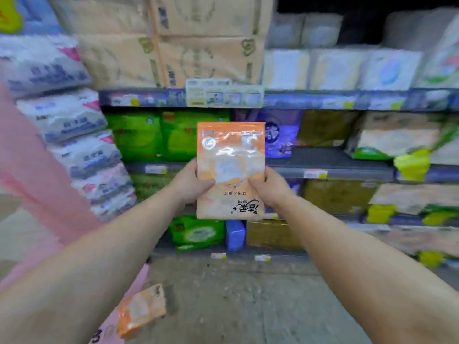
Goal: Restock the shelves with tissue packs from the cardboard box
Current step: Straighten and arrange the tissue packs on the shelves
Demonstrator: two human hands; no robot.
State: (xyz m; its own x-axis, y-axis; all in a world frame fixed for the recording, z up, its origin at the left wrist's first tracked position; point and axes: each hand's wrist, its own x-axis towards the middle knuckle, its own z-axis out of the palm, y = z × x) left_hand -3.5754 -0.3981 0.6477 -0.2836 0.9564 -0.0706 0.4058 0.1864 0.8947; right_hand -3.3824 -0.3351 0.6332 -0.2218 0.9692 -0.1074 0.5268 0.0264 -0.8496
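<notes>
Both bare hands, left hand [190,181] and right hand [267,186], are gripping an orange tissue pack [231,167] upside down before stocked shelves [330,167].

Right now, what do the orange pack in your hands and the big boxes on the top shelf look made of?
Orange pack: glossy plastic film, judging by the bright glare streaks and wrinkles. Big boxes: matte brown cardboard with printed marks, probably corrugated, though blur hides the edges.

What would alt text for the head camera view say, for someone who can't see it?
Two hands, left and right, hold an orange tissue pack upright in front of store shelves stocked with green and purple packs. Another orange pack lies lower left.
</notes>
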